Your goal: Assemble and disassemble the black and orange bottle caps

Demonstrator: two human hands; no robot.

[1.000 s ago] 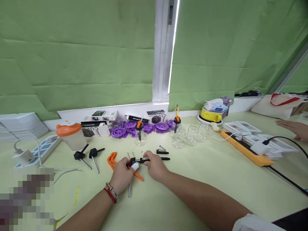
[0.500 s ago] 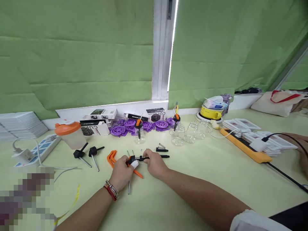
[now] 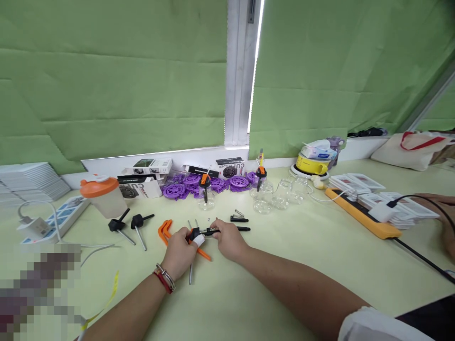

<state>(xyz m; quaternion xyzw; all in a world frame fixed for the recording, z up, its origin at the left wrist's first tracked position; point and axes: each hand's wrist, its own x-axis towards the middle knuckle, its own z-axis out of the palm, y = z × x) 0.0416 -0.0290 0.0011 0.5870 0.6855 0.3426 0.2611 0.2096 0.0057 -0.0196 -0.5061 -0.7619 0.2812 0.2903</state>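
Note:
My left hand (image 3: 177,253), with a bandaged fingertip and a red bracelet on the wrist, and my right hand (image 3: 227,240) together hold a small black and orange clamp part (image 3: 202,232) just above the pale table (image 3: 284,265). An orange bar (image 3: 202,253) runs out from under my left hand. A curved orange handle piece (image 3: 164,229) lies just left of that hand. A metal rod (image 3: 191,274) lies under my left wrist. Behind my right hand lie a black bar (image 3: 239,219), a small spring (image 3: 239,213) and another black rod (image 3: 241,229).
Two black-knobbed metal pins (image 3: 128,227) lie to the left, near an orange-lidded cup (image 3: 102,196) and a power strip (image 3: 53,220). Purple wheels (image 3: 199,183), boxes and glass jars (image 3: 280,196) line the back. An orange power strip (image 3: 362,218) and another person's hand (image 3: 444,222) are at right.
The view shifted slightly; my hands keep holding the clamp part and have hardly moved. The other person's hand at right drew back toward the right edge.

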